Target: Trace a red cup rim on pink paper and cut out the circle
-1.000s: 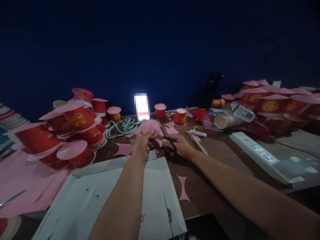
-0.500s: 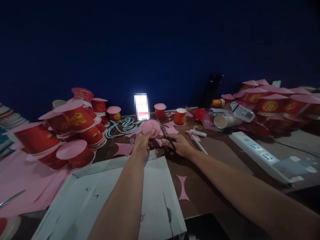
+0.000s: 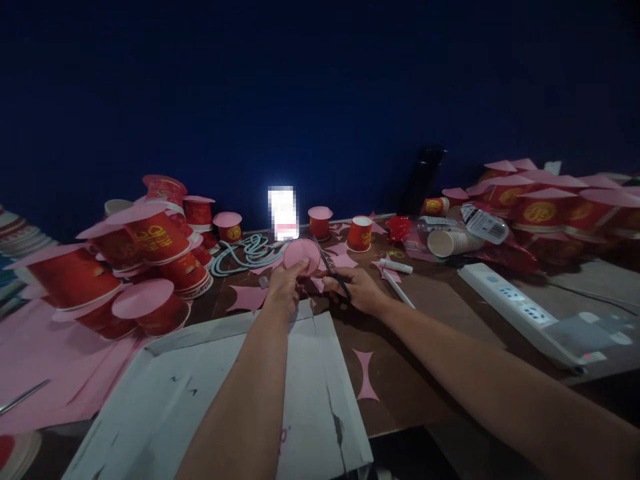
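Observation:
My left hand [image 3: 286, 288] pinches a round pink paper disc [image 3: 301, 256], its thumb lying on the face of the disc. In my right hand [image 3: 357, 288] is a pair of dark scissors [image 3: 334, 273], the blades pointing up and away beside the disc's right edge. Whether the blades touch the paper I cannot tell. Pink paper offcuts [image 3: 249, 298] lie around both hands. Behind them stand a red paper cup [image 3: 360, 235] turned upside down and another red cup [image 3: 320, 225] topped with a pink disc.
Stacked red cups with pink discs [image 3: 160, 233] rise at the left, more [image 3: 545, 207] at the right. A lit phone [image 3: 283, 212], coiled cable [image 3: 245, 253], white marker [image 3: 397, 267], power strip [image 3: 520, 313] and white cardboard [image 3: 200, 380] lie about. Pink sheets [image 3: 60, 360] sit at left.

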Tool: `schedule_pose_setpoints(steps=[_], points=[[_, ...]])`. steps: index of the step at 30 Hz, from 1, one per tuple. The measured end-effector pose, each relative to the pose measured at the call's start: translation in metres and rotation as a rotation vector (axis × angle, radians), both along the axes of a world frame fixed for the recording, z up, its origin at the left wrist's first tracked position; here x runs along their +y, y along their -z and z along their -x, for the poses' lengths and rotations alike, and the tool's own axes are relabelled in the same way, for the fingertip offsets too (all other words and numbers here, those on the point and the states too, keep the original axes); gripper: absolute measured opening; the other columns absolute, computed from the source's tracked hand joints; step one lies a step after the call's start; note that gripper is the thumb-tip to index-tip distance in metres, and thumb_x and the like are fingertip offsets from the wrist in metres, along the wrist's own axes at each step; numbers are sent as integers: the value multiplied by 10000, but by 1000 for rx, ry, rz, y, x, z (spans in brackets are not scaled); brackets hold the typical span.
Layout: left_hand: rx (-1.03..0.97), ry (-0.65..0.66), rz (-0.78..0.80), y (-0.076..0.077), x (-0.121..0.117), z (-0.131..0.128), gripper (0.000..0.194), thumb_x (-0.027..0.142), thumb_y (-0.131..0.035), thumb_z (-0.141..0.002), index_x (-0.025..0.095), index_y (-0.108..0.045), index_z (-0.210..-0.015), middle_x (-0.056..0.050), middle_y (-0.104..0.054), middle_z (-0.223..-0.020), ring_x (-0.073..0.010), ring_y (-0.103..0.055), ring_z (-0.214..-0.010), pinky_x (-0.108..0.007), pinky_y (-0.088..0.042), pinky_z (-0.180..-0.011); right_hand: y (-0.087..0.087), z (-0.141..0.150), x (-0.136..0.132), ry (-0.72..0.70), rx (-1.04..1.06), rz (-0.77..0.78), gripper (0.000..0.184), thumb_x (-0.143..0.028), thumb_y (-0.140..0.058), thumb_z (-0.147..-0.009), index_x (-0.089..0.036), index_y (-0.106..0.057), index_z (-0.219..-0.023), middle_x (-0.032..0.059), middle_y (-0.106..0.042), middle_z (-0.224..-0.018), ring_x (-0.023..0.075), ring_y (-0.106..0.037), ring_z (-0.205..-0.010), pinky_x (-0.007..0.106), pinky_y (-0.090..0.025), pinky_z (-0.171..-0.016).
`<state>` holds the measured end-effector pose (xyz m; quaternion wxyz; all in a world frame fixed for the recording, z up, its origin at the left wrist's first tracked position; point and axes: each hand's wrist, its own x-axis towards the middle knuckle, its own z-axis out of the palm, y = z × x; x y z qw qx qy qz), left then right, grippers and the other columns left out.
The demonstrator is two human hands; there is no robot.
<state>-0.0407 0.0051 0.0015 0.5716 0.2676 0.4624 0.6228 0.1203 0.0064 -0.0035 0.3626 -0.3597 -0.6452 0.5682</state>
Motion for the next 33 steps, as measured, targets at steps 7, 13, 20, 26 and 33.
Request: schedule_pose_setpoints(steps=[7,13,20,26,33], points=[[6,-46,-17,3,2,1,320,275,-778,-566,115,-626,-798,-36,-648,-613,-161,-598,-472,-292,-504,-483,1,0,1,-4,-10,-10,440,-521,-660,-755,-150,-684,-991,-27,-542,-571,93,-487,-477,193,-360,-410],[20,-37,5,3,2,1,361,304,-781,-559,117,-625,-826,-36,-643,-604,-165,-593,-470,-283,-487,-456,3,0,2,5,0,3,468,-529,-665,-747,-145,-681,-1014,-31,-529,-553,95,-480,-462,196,-358,-394],[9,-34,-3,0,0,0,319,290,-767,-560,127,-627,-795,-23,-633,-578,-144,-574,-451,-256,-472,-450,4,-1,2,11,-26,-12,439,-532,-654,-753,-152,-689,-969,-28,-533,-545,100,-466,-449,208,-354,-381],[6,-40,18,-1,-1,0,352,281,-764,-566,123,-634,-852,-26,-639,-588,-151,-577,-449,-275,-482,-466,4,0,2,20,-28,-12,414,-527,-663,-745,-153,-692,-919,-26,-537,-542,98,-469,-457,203,-347,-395],[-21,-40,-1,-2,-1,-1,332,273,-763,-561,125,-627,-825,-24,-643,-590,-144,-570,-438,-261,-475,-436,1,0,1,18,-30,-25,412,-523,-667,-743,-155,-700,-925,-32,-525,-532,93,-454,-441,202,-348,-387]])
